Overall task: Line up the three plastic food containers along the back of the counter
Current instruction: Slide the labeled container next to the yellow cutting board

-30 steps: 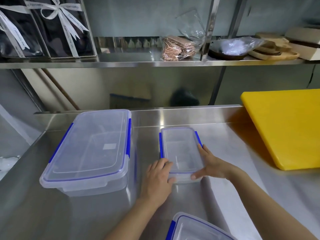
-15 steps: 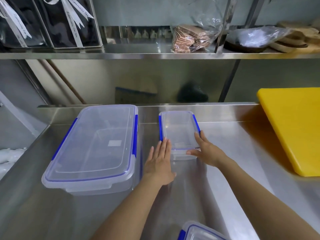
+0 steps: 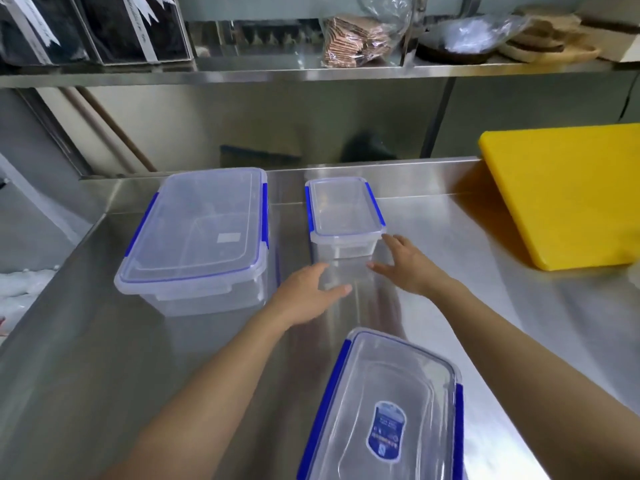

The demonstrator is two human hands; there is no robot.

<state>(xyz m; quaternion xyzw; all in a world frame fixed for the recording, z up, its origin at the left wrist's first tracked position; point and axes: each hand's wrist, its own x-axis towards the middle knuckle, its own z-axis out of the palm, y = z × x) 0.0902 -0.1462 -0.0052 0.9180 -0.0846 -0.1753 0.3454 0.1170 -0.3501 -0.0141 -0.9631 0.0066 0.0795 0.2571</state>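
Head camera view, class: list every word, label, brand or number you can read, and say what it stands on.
No text can be read.
Blue shield-shaped sticker on the nearest container's lid: print too blurred.
Pale rectangular label seen through the large container: blank or too faint.
White ribbons on the dark shelf boxes: faint lettering, too small.

Single head-worn wide-angle view, aimed forward and down over steel counter (image 3: pixel 450 258). Near edge: labelled container (image 3: pixel 384 414), cropped at bottom. Far limit: upper shelf (image 3: pixel 242 76), cropped at top. Both forearms enter from below. No second view.
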